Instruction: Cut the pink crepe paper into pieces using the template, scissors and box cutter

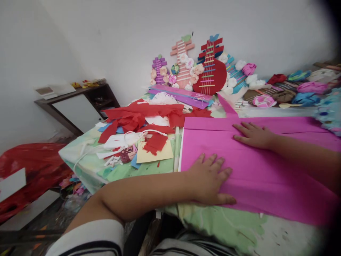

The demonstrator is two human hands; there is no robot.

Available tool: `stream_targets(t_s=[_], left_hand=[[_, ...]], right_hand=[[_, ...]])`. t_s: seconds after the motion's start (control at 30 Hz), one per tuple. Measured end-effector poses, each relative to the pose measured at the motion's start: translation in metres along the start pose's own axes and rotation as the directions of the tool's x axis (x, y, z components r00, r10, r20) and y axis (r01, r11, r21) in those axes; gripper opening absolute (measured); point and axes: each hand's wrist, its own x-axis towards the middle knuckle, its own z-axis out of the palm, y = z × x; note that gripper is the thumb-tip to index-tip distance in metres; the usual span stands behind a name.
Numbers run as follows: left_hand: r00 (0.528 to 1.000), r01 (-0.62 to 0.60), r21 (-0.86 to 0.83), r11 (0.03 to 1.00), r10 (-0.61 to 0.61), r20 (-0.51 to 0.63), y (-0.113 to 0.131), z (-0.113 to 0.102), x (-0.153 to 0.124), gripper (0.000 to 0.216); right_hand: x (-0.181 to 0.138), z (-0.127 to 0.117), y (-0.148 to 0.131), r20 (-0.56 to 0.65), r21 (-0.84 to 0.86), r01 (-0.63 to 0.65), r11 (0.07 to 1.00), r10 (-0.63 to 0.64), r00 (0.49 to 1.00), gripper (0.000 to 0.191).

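A large pink paper sheet [266, 170] lies folded on the table, a crease running across its upper part. My left hand [210, 179] rests flat on the sheet's near left part, fingers spread and open. My right hand [253, 135] lies flat farther up, just below the crease, with its fingers stretched out toward the left. Neither hand holds anything.
Red paper scraps [138, 119], a yellow card [157, 153] and white cord litter the table's left side. Paper guitar crafts [210, 69] and paper flowers [263, 100] stand against the wall behind. A dark side table [77, 97] is at the left, a red bag [29, 167] on the floor.
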Motion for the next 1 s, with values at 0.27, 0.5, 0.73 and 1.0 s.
stream_targets(t_s=[0.27,0.5,0.73,1.0], left_hand=[[0.999,0.006,-0.055,0.998,-0.008,-0.037,-0.012,-0.003,-0.011,0.073],[0.947,0.291,0.035,0.956,-0.283,-0.154,-0.052,-0.012,-0.039,0.064],[0.894,0.447,0.107,0.888,-0.439,-0.092,-0.085,0.002,-0.065,0.072],[0.867,0.498,0.158,0.853,-0.485,-0.114,-0.089,-0.002,-0.072,0.069]], right_hand=[[0.001,-0.01,-0.064,0.033,0.011,0.063,0.998,-0.063,0.997,0.076],[0.004,0.005,-0.066,0.039,-0.065,0.074,0.995,-0.071,0.997,0.078],[0.009,0.004,-0.061,0.037,-0.069,0.077,0.995,-0.074,0.997,0.077],[0.01,0.004,-0.06,0.049,-0.059,0.076,0.995,-0.073,0.996,0.075]])
